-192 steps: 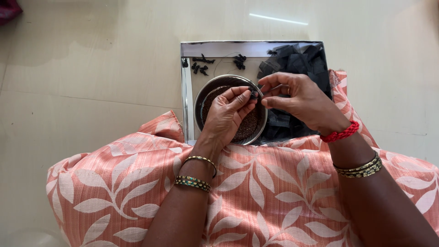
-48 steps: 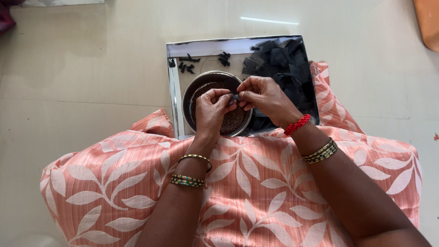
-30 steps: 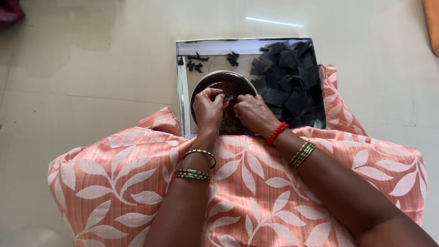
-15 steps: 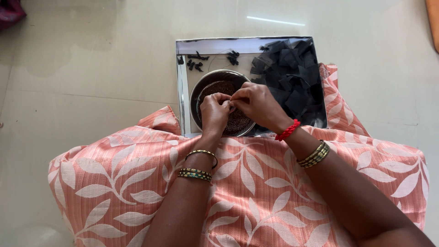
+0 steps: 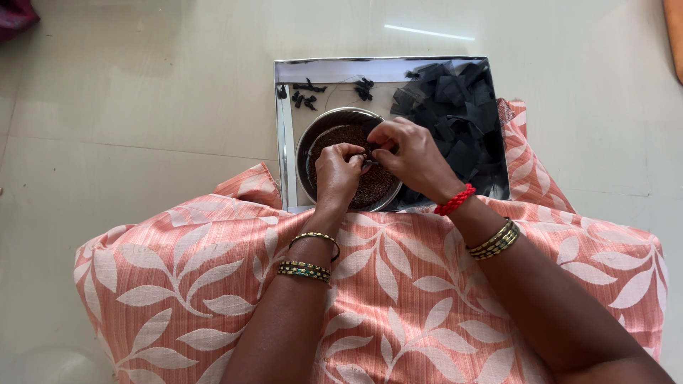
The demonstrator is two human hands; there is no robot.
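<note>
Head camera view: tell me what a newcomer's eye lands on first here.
First, the left hand and right hand, fingertips pinched together on a small dark piece over a round metal bowl of dark brown grains. The bowl sits in a shiny rectangular tray on the pale floor, with a heap of black fabric pieces at its right. Nearer the camera spreads peach cloth with a white leaf print.

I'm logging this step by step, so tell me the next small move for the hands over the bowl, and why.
Probably set the small dark piece down beside the finished dark bits at the tray's far edge. Both the left hand and right hand pinch it over the steel bowl of dark grains, and similar bits already lie there.
</note>
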